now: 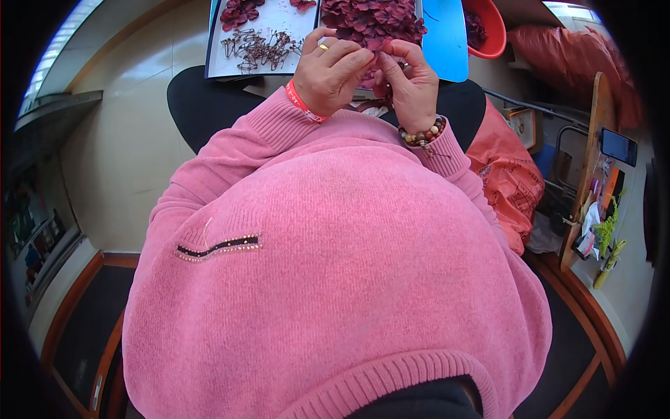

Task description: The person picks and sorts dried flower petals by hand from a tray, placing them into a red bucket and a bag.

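My left hand [333, 73], with a gold ring and a red wristband, is closed with its fingertips pinched on a dark red artificial flower [377, 85]. My right hand [413, 84], with a beaded bracelet, pinches the same flower from the other side. Parts of the flower hang below the fingertips; the rest is hidden by the fingers. Just beyond the hands lies a heap of burgundy fabric petals [373, 19] in a tray. To the left, brown wiry stems [259, 50] lie in a white tray [296, 21], with a few more petals [239, 12] behind them.
A blue board [447, 42] lies right of the petal heap, beside a red bowl [497, 35] holding dark petals. Red plastic bags [506, 174] stand at the right. A phone [618, 146] and a plant [608, 227] are on a wooden stand [590, 160] farther right.
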A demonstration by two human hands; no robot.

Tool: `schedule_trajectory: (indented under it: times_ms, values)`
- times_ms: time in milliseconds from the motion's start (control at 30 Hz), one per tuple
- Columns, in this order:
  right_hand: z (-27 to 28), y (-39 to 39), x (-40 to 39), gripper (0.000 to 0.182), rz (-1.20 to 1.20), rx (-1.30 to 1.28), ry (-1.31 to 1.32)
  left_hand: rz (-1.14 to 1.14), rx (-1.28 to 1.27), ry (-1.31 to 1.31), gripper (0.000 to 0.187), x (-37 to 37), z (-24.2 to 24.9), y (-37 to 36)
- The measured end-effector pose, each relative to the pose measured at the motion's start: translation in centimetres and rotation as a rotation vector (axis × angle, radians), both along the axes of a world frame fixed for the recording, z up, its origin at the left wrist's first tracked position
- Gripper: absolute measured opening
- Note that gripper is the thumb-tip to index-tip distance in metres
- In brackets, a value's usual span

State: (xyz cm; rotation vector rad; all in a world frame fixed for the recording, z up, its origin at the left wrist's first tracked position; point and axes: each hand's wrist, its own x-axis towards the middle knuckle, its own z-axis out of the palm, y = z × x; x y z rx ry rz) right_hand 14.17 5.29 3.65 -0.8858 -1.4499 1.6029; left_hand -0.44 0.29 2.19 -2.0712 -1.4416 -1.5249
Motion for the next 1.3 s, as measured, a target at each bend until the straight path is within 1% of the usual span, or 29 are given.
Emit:
schedule_trajectory:
  times_ms: [67,167,267,367,467,667,767,867,967,1067,1167,1300]
  values:
    - [0.3,0.0,0.2,0.011,0.013,-0.137,0.011,0.018,0.005,0.038,0.019,-0.2,-0.2,0.1]
    - [1.1,-0.2,-0.1,0.011,0.008,-0.217,0.009,0.043,-0.001,0.075,0.023,-0.2,0.2,-0.1]
    - [1.2,-0.1,0.2,0.012,0.077,-0.188,0.0,0.049,-0.007,0.103,0.029,-0.5,0.1,-0.1]
    - [1.4,0.3,0.9,0.013,0.187,-0.294,0.085,0.047,-0.032,0.156,0.034,-0.9,0.2,-0.3]
    - [0.4,0.6,1.1,0.011,0.22,-0.382,0.185,0.043,0.003,0.175,0.035,-1.1,-0.1,-0.2]
    - [0.4,0.4,1.1,0.011,0.183,-0.395,0.167,0.029,-0.014,0.157,0.035,-0.9,-0.2,-0.2]
    - [0.9,0.1,0.8,0.012,0.141,-0.317,0.093,0.033,-0.007,0.14,0.035,-0.7,-0.2,-0.1]
    - [0.5,0.3,0.7,0.012,0.136,-0.264,0.094,0.046,-0.01,0.172,0.035,-0.6,0.0,0.0]
    - [0.4,0.2,0.6,0.012,0.123,-0.273,0.079,0.027,-0.046,0.147,0.034,-0.6,0.2,-0.1]
    - [-0.3,0.7,0.7,0.012,0.182,-0.33,0.235,0.009,-0.016,0.07,0.032,-0.3,0.4,-0.2]
    - [-0.2,0.8,1.0,0.012,0.243,-0.423,0.271,-0.005,-0.032,0.068,0.03,-0.2,0.2,-0.1]
    - [-0.4,0.7,1.3,0.014,0.278,-0.488,0.286,-0.004,-0.018,0.103,0.033,-0.5,0.2,-0.2]
